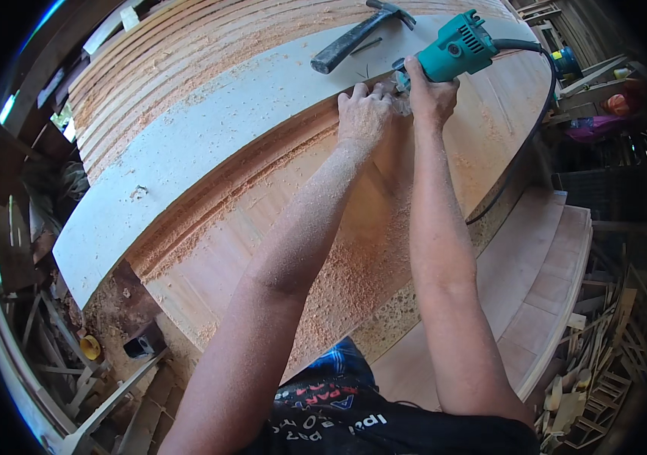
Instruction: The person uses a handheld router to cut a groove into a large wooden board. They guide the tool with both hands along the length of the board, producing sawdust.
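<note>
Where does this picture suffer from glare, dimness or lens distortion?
All in the head view: a narrow white daylight slit glares at far left; brown wooden offcuts at lower right look dim; the teal cylindrical power tool looks fairly sharp; fisheye corners go black.

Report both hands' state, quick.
Left hand: curled beside the teal power tool; whether it grips anything cannot be told.
Right hand: closed, holding the teal power tool.
</note>
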Action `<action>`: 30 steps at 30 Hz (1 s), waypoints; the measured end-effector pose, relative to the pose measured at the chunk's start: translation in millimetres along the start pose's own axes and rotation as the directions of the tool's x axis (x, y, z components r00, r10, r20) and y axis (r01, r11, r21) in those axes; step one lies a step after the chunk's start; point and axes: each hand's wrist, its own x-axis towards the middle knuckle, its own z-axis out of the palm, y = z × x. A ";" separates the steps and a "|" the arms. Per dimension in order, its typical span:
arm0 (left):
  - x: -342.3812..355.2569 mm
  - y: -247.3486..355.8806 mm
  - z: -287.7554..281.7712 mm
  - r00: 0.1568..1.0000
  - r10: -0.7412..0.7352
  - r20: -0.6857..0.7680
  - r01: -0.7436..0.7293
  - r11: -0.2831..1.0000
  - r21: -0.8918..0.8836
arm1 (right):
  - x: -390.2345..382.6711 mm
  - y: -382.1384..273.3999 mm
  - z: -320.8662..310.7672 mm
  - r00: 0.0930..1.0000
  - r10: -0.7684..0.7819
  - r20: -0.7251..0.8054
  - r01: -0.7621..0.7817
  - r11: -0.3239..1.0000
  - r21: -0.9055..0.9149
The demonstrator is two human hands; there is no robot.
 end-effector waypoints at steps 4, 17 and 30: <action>-0.6 5.0 1.7 0.999 -0.033 -0.039 0.032 0.999 -0.041 | 0.0 0.4 -2.8 1.000 0.028 0.010 -0.027 0.999 -0.043; 2.4 6.2 3.9 0.998 -0.034 -0.050 0.036 0.999 0.032 | 4.3 0.1 -0.5 0.999 0.021 0.026 -0.021 1.000 0.008; 6.9 8.7 7.0 0.999 -0.022 -0.029 0.022 1.000 0.003 | 7.1 0.7 -3.4 1.000 0.011 0.005 -0.011 0.999 -0.030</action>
